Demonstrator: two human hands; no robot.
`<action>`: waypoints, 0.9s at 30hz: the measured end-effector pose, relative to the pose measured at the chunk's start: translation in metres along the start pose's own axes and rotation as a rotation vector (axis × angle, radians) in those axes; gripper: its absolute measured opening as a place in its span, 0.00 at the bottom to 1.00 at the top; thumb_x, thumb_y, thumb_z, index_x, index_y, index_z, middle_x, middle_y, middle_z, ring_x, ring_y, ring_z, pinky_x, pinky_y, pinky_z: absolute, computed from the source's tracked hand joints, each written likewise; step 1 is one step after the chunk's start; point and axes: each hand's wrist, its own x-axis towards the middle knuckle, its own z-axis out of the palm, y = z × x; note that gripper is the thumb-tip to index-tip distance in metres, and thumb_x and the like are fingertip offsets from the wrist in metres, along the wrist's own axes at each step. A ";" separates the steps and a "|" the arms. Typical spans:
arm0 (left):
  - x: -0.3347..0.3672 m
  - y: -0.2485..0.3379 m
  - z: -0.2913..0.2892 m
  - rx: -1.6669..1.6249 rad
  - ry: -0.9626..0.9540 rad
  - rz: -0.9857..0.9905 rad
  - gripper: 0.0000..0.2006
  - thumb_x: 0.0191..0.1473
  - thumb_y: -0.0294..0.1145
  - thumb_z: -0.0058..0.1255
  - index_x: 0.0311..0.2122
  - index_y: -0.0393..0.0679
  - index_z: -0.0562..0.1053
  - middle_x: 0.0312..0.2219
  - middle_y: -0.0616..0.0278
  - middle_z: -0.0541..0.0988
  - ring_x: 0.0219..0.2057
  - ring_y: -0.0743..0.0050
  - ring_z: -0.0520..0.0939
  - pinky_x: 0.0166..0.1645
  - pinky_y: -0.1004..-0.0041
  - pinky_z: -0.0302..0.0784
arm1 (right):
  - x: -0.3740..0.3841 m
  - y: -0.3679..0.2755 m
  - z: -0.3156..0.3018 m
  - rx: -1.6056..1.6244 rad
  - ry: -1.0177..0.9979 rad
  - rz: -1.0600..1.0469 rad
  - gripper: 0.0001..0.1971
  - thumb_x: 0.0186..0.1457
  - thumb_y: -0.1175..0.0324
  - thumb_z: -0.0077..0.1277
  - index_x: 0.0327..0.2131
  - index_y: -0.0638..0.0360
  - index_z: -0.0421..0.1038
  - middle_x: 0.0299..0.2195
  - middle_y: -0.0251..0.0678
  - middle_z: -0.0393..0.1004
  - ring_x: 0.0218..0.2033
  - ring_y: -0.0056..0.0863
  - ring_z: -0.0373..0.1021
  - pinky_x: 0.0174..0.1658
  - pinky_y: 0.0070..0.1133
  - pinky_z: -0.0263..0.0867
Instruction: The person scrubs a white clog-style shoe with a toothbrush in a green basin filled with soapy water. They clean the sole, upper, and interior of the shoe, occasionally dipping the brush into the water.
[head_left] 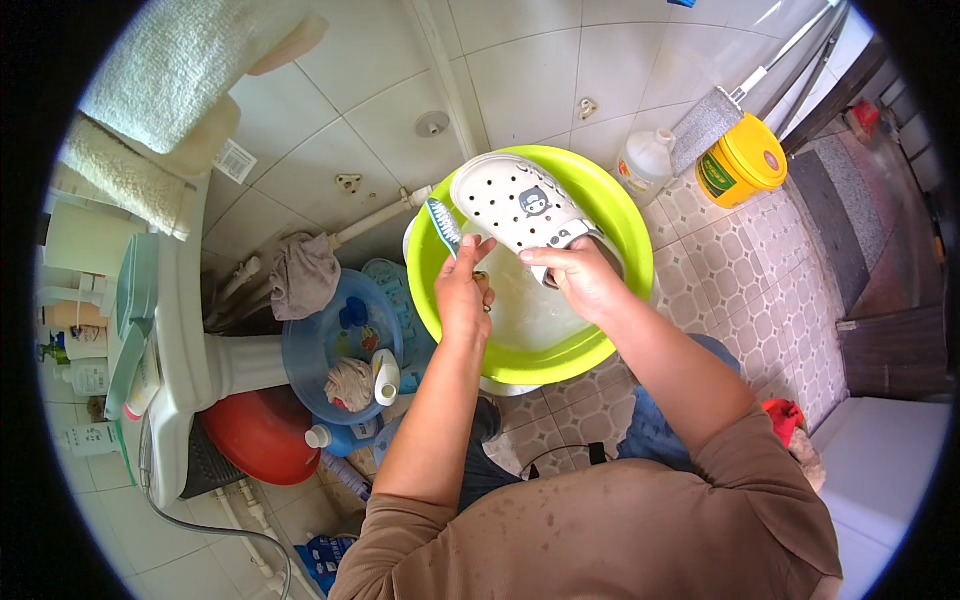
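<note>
A holey white rubber clog [500,208] is above the round lime-green plastic tub [600,358]; the right hand [582,278] has fingers clamped on its heel end; the left hand [464,292] clamps a blue, white-bristled brush [443,224] above the tub's left side; likely scrubbing; brush must press clog.

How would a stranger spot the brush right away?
Find the big lime-green basin. Over its left side, the left hand holds the brush. Its slim blue body and white bristles set it apart from the broad, holed white clog in the right hand.
</note>
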 end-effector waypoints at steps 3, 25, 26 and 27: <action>-0.005 0.006 0.003 -0.040 -0.023 0.008 0.18 0.54 0.46 0.48 0.40 0.40 0.69 0.37 0.59 0.76 0.11 0.91 0.54 0.15 0.84 0.48 | -0.003 0.000 0.005 -0.147 0.017 -0.026 0.29 0.40 0.77 0.58 0.49 0.60 0.61 0.43 0.29 0.69 0.45 0.19 0.64 0.46 0.20 0.60; -0.010 0.011 0.002 -0.060 -0.056 -0.005 0.18 0.55 0.46 0.46 0.42 0.43 0.69 0.36 0.62 0.75 0.12 0.90 0.55 0.16 0.85 0.50 | -0.001 0.012 0.005 -0.267 -0.044 -0.213 0.27 0.41 0.82 0.56 0.49 0.61 0.63 0.45 0.29 0.68 0.46 0.17 0.63 0.49 0.18 0.61; -0.010 0.011 0.002 -0.059 -0.055 -0.009 0.18 0.55 0.46 0.46 0.42 0.42 0.69 0.36 0.62 0.75 0.12 0.90 0.55 0.16 0.85 0.50 | -0.002 0.012 0.006 -0.271 -0.049 -0.222 0.27 0.41 0.82 0.56 0.48 0.61 0.63 0.44 0.29 0.68 0.46 0.17 0.63 0.48 0.18 0.61; -0.009 0.011 0.002 -0.057 -0.053 -0.013 0.18 0.55 0.47 0.46 0.42 0.42 0.69 0.36 0.62 0.75 0.12 0.90 0.55 0.16 0.85 0.50 | -0.002 0.011 0.006 -0.275 -0.053 -0.230 0.27 0.41 0.81 0.56 0.48 0.62 0.63 0.44 0.29 0.68 0.46 0.17 0.63 0.48 0.18 0.61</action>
